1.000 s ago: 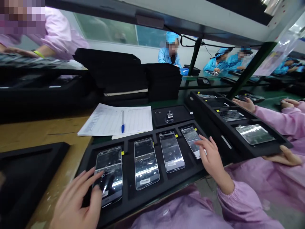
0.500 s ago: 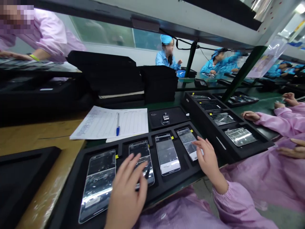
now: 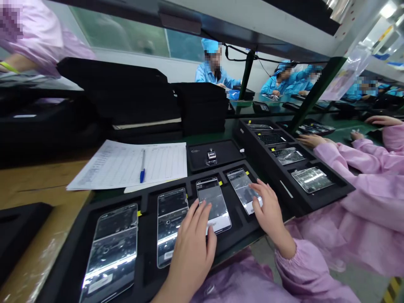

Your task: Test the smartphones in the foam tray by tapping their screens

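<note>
A black foam tray (image 3: 148, 198) in front of me holds several phones in a row, screens up. My left hand (image 3: 192, 248) lies over the third phone (image 3: 212, 202), fingers stretched and spread, fingertips on its lower screen. My right hand (image 3: 268, 210) rests on the rightmost phone (image 3: 240, 187), fingers apart and touching its lower right part. The two phones at the left (image 3: 110, 248) (image 3: 168, 223) lie untouched in their slots. Neither hand grips anything.
A printed sheet (image 3: 126, 164) with a blue pen (image 3: 142, 172) lies behind the tray. A small black tray (image 3: 195, 158) holds a metal part (image 3: 211, 156). A co-worker in a pink sleeve (image 3: 353, 168) works at another phone tray (image 3: 344, 191) on the right. Black cases (image 3: 126, 97) are stacked behind.
My left hand has moved rightward along the row, from the leftmost phone through the second to the third. My right hand has stayed on the rightmost phone.
</note>
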`<action>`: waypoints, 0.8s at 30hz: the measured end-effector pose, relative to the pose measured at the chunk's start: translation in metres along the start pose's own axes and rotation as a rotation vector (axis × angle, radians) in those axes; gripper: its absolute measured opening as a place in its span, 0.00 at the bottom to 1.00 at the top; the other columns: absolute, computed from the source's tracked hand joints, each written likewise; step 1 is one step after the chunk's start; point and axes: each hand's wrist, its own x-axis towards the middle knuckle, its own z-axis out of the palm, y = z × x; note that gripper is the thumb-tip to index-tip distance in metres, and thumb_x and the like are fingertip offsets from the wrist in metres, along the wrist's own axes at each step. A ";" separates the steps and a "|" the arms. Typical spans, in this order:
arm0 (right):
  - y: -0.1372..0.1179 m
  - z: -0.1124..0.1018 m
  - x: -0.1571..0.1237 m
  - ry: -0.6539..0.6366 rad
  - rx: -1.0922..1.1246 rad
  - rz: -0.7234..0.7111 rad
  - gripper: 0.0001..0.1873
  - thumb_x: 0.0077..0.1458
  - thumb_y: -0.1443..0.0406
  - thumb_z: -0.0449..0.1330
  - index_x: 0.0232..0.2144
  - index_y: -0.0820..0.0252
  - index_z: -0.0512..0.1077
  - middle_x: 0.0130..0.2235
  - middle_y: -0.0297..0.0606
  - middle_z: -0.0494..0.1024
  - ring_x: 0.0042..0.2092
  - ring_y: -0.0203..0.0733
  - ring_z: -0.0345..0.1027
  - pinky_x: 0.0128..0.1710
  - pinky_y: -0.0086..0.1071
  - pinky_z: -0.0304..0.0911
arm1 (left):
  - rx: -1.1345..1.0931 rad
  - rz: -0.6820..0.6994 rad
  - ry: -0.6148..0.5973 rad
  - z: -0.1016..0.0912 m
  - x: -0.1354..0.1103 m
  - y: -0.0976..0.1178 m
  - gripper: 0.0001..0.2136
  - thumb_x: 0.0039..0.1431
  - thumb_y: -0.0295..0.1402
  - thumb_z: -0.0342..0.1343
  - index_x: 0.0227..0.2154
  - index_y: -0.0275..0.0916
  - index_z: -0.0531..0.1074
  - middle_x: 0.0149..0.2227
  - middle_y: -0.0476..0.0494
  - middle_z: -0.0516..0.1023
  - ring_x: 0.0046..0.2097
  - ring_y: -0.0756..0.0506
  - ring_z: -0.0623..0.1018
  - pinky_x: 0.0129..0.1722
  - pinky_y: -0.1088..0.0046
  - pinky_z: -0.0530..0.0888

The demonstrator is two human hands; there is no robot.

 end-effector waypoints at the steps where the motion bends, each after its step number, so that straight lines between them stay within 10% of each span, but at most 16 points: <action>1: 0.000 0.000 0.000 0.001 -0.011 0.000 0.18 0.59 0.69 0.48 0.50 0.60 0.66 0.50 0.42 0.75 0.61 0.49 0.59 0.62 0.53 0.52 | 0.000 0.003 0.000 0.000 0.000 0.000 0.17 0.63 0.29 0.44 0.54 0.33 0.63 0.54 0.38 0.74 0.60 0.39 0.70 0.49 0.58 0.77; 24: -0.001 0.000 0.003 -0.035 -0.063 0.012 0.17 0.58 0.67 0.50 0.48 0.61 0.69 0.52 0.43 0.74 0.60 0.53 0.60 0.56 0.52 0.60 | -0.053 -0.023 -0.059 0.002 -0.005 0.002 0.16 0.62 0.29 0.44 0.49 0.36 0.72 0.55 0.38 0.73 0.60 0.37 0.69 0.49 0.55 0.77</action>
